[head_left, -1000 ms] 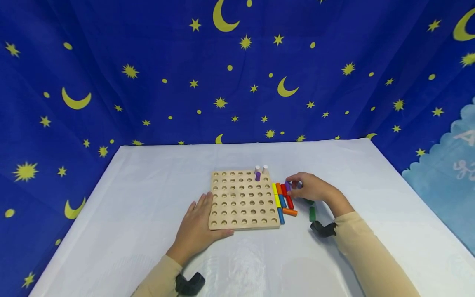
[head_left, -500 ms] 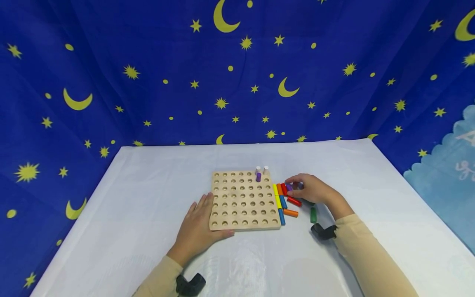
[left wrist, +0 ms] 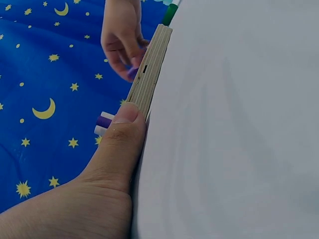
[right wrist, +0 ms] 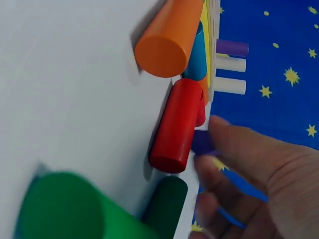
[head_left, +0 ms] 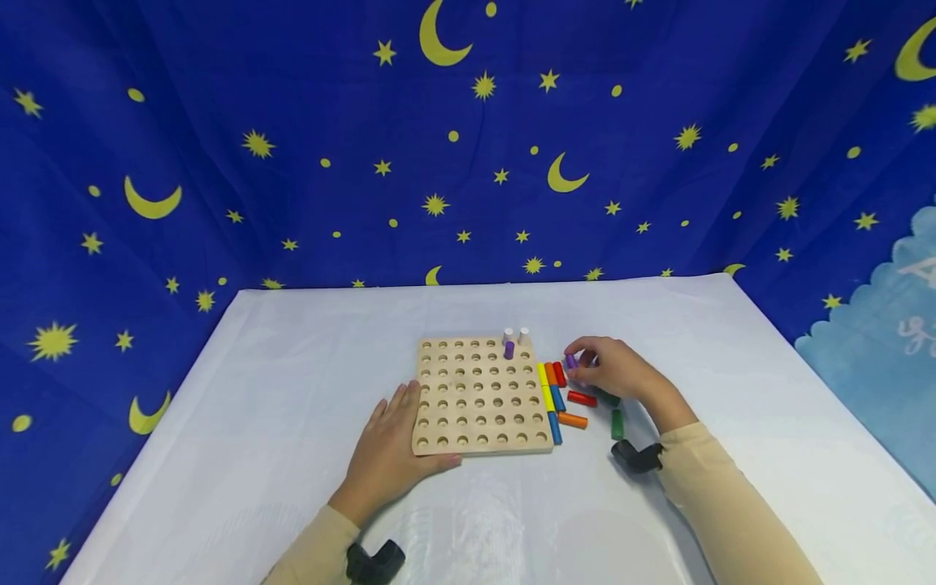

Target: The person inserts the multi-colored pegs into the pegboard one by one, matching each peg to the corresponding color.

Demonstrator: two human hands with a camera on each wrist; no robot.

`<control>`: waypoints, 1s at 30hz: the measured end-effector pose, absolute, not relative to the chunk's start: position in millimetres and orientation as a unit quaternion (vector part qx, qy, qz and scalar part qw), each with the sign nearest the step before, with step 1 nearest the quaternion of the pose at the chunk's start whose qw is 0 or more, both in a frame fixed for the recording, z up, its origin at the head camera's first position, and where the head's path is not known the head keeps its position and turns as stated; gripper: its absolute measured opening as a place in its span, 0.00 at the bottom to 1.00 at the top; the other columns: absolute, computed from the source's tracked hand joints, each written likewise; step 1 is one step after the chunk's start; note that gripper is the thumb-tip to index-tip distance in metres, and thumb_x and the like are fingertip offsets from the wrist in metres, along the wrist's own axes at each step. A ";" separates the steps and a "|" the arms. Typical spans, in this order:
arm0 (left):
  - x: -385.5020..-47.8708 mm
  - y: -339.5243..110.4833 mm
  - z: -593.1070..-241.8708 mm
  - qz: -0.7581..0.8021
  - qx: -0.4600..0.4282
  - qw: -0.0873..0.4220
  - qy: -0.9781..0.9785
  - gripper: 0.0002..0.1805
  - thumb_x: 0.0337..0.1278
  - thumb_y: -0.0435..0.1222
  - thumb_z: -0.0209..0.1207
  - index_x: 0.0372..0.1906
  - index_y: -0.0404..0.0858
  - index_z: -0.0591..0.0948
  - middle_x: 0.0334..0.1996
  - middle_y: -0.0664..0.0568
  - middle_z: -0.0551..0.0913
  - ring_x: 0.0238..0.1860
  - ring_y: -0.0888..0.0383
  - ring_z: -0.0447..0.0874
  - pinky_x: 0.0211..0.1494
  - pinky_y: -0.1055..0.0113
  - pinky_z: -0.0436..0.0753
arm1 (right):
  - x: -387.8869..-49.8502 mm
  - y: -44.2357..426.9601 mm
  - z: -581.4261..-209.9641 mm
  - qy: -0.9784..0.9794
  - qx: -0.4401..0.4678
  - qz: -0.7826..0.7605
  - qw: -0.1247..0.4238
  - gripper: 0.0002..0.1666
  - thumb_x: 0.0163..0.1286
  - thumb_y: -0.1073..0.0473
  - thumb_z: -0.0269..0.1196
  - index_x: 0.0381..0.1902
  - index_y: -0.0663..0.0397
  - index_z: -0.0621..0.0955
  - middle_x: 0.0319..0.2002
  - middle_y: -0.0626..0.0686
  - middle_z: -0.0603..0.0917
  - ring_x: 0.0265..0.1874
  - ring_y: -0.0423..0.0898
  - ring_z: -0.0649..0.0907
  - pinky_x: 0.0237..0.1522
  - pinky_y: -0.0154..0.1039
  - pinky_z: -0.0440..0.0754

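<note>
Flat against the left side of a wooden pegboard (head_left: 468, 394) lies my left hand (head_left: 386, 443), fingers straight; its thumb (left wrist: 119, 134) touches the front edge. My right hand (head_left: 617, 374) pinches a purple peg (head_left: 571, 361) between thumb and fingertips, right of the board; that peg (right wrist: 203, 143) is partly hidden by the fingers in the right wrist view. Two white pegs (head_left: 524, 335) and one purple peg (head_left: 509, 350) stand upright at the board's back right.
Yellow (head_left: 548, 397), blue (head_left: 556, 428), orange (head_left: 551, 373) and red (head_left: 559, 374) pegs lie along the board's right side. A red peg (head_left: 582, 399), an orange peg (head_left: 574, 420) and a green peg (head_left: 617, 424) lie farther right. Another green peg (right wrist: 167, 206) is beneath the right hand.
The nearer red peg has turned and shifted right, away from the row. My right hand has risen slightly with the purple peg, which is now apart from the row. My left hand has stayed put.
</note>
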State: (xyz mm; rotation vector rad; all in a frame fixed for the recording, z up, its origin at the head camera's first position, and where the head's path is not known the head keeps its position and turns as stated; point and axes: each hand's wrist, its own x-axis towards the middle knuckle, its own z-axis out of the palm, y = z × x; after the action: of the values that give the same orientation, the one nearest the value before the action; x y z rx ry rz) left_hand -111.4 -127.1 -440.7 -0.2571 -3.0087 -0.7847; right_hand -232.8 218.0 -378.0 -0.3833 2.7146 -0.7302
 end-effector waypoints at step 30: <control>-111.2 -127.4 -441.0 -0.252 -0.086 0.015 -0.964 0.74 0.33 0.75 0.64 0.78 0.32 0.49 0.79 0.41 0.54 0.80 0.45 0.50 0.82 0.46 0.50 | -247.6 163.3 -387.6 0.935 -0.180 -0.305 0.039 0.14 0.66 0.53 0.69 0.50 0.40 0.83 0.42 0.46 0.87 0.33 0.46 0.80 0.37 0.38 0.80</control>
State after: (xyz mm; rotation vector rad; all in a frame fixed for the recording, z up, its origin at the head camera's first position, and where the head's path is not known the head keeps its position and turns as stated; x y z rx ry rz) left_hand -111.2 -127.4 -441.0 -0.2683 -2.9994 -0.7836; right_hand -247.6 163.3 -387.6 -0.5506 2.8659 -0.9344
